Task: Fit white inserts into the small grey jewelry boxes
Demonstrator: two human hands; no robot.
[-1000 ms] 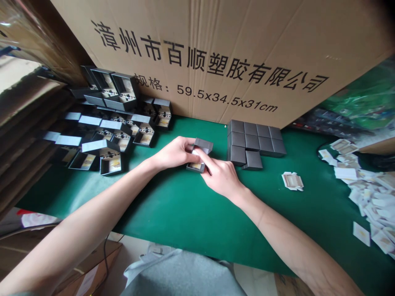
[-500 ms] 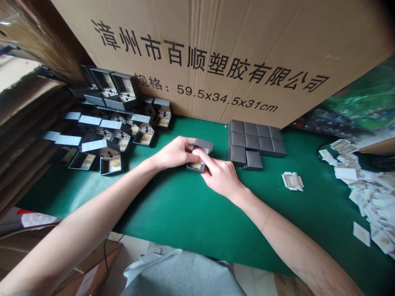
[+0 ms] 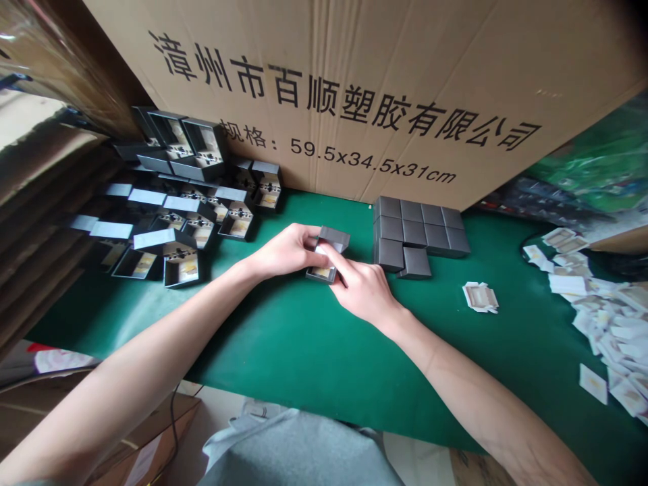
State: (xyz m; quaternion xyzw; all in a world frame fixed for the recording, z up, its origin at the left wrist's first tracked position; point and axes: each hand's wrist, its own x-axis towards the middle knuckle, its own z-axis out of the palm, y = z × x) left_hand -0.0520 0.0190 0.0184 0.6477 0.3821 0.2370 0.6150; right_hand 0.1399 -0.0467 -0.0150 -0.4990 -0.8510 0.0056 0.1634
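A small dark grey hinged jewelry box (image 3: 336, 237) stands with its lid raised over the middle of the green table. My left hand (image 3: 285, 254) is closed round its left side, thumb at the front. With the index finger reaching inside the lid, my right hand (image 3: 365, 291) grips the box at its right edge. Something white shows under that fingertip, mostly hidden by the fingers. A yellowish patch is visible in the bottom half of the box. Right of my hands sits a stacked block of closed dark boxes (image 3: 415, 233), one at its front slightly askew.
Several open dark boxes (image 3: 182, 266) crowd the table's left. One white insert (image 3: 480, 297) lies alone to the right, near a loose heap of white inserts (image 3: 622, 324) at the far right. A large printed cardboard carton (image 3: 324, 40) walls off the back of the green table (image 3: 283, 344).
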